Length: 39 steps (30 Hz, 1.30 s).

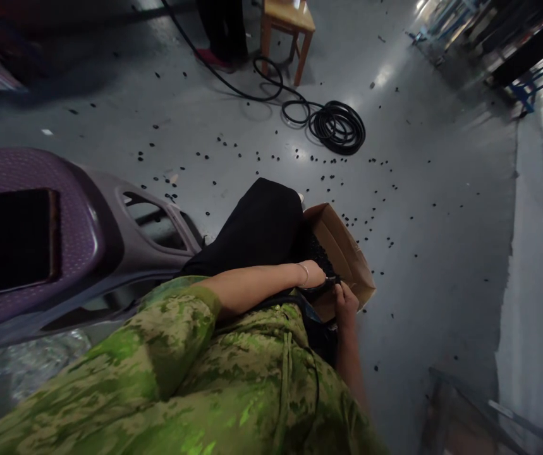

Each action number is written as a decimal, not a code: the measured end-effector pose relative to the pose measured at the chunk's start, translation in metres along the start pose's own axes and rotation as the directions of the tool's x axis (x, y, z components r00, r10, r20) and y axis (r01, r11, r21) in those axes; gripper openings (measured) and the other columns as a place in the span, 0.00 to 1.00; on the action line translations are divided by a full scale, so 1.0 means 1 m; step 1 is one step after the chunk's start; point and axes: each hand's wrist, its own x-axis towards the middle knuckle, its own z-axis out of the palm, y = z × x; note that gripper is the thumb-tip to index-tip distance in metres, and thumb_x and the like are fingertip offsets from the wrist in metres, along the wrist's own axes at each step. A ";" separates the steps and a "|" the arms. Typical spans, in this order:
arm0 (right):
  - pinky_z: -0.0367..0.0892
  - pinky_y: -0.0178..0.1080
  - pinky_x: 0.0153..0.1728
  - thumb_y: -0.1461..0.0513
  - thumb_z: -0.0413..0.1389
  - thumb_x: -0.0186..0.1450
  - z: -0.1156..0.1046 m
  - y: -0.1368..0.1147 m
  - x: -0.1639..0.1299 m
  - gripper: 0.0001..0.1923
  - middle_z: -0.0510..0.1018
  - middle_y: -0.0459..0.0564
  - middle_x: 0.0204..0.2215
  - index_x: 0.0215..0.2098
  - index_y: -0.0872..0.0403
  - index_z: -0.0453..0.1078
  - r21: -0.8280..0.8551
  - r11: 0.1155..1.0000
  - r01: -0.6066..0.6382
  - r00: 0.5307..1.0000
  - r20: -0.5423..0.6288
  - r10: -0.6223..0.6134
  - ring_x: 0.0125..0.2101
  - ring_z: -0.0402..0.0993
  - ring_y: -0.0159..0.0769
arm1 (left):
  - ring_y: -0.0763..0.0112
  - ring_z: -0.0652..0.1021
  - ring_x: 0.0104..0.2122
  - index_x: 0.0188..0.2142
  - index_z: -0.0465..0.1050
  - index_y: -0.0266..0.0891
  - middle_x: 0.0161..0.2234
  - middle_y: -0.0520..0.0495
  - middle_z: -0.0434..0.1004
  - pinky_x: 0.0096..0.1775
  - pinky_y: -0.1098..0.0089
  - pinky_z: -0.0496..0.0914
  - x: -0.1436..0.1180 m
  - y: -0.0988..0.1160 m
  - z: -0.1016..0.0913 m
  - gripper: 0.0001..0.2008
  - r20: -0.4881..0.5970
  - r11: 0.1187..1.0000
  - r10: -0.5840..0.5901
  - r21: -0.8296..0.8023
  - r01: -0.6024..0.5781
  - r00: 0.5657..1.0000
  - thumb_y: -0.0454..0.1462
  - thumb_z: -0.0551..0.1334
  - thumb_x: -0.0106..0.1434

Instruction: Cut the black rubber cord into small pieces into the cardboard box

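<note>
Left hand (313, 273) is closed around a thin object (330, 279) with a shiny part; I cannot tell if it is a tool, because the fingers cover most of it. Right hand (346, 297) pinches a small dark piece (338, 278) by its fingertips, and the 2 hands almost meet.

What could go wrong, in my judgement, is firstly a slip: the grip on the dark piece seems to be only at the fingertips, so a sudden push from the thin object could make it fall. If this object has a sharp end, which I cannot see, it could also hurt the right fingers. Secondly, the cardboard box (335, 237) is close beside the dark trouser leg (266, 221), so a careless movement of the knee could tip it and spill the black pieces (317, 254) inside. Many loose pieces (382, 273) lie on the floor (446, 284), and a foot could slide on them.

The dark piece is directly at the right fingertips and just beyond the left hand, over the near part of the box. The right hand is beside the near right corner of the box, while the black pieces fill its left side, next to the left hand.
</note>
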 end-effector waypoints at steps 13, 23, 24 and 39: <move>0.67 0.37 0.42 0.50 0.47 0.64 -0.004 -0.003 0.005 0.22 0.80 0.55 0.38 0.42 0.55 0.76 -0.092 0.993 0.080 0.996 0.044 -0.076 0.39 0.75 0.39 | 0.64 0.79 0.35 0.38 0.73 0.31 0.36 0.34 0.79 0.35 0.70 0.70 0.000 -0.003 0.002 0.08 -0.004 0.999 -0.004 -0.037 0.004 1.000 0.32 0.59 0.59; 0.67 0.36 0.38 0.50 0.45 0.64 0.006 0.002 -0.002 0.25 0.81 0.55 0.34 0.43 0.57 0.75 -0.043 0.999 0.000 1.000 -0.025 -0.001 0.35 0.76 0.38 | 0.63 0.79 0.35 0.37 0.75 0.32 0.36 0.35 0.79 0.35 0.69 0.70 0.001 0.001 0.002 0.09 -0.002 0.999 0.018 0.038 -0.018 1.000 0.30 0.57 0.60; 0.67 0.36 0.39 0.50 0.45 0.64 0.005 0.002 -0.001 0.24 0.81 0.55 0.35 0.43 0.57 0.75 -0.044 0.999 0.009 1.000 -0.028 -0.010 0.36 0.76 0.38 | 0.62 0.79 0.35 0.38 0.75 0.32 0.36 0.35 0.79 0.35 0.69 0.70 0.001 0.001 0.001 0.09 0.000 1.000 0.005 0.027 -0.005 1.000 0.31 0.57 0.61; 0.67 0.36 0.40 0.51 0.45 0.65 0.000 0.001 0.003 0.23 0.80 0.54 0.36 0.40 0.56 0.76 -0.140 0.985 0.101 0.995 0.006 -0.102 0.37 0.76 0.38 | 0.65 0.79 0.33 0.37 0.74 0.31 0.33 0.35 0.79 0.35 0.70 0.70 0.000 0.000 0.000 0.08 -0.013 1.000 0.003 0.018 -0.003 1.000 0.31 0.58 0.60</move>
